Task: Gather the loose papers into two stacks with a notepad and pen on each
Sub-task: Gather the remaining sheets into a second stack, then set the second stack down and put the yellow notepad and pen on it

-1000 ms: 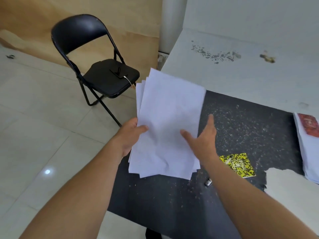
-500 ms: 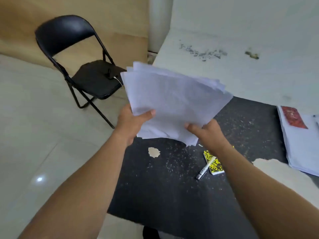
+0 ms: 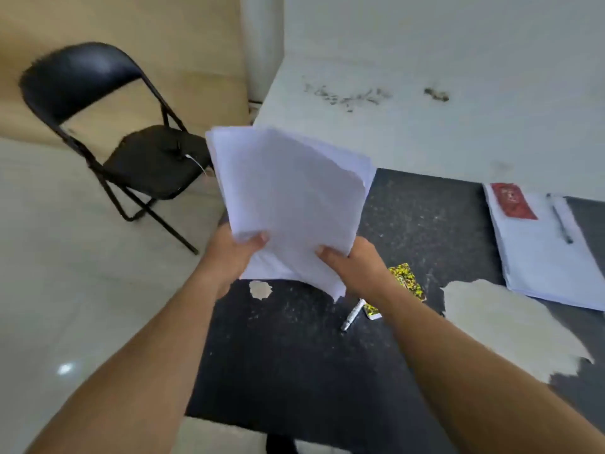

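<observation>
Both hands hold a bundle of white papers (image 3: 291, 198) upright above the left part of the black table (image 3: 294, 362). My left hand (image 3: 234, 253) grips its lower left edge, and my right hand (image 3: 355, 267) grips its lower right edge. Under my right wrist lies a yellow-and-black notepad (image 3: 407, 280) with a silver pen (image 3: 352, 314) beside it on the table. At the far right sits a squared paper stack (image 3: 543, 267) carrying a red notepad (image 3: 512, 201) and a dark pen (image 3: 561, 222).
A black folding chair (image 3: 131, 149) stands on the tiled floor left of the table. The tabletop coating is peeled in pale patches (image 3: 504, 326), one small patch (image 3: 260, 289) near my left hand. A white wall ledge (image 3: 425, 119) runs behind the table.
The bundle went from lying flat and spread in my hands to being raised upright and squared together. Lifting it uncovered the silver pen beside the yellow notepad.
</observation>
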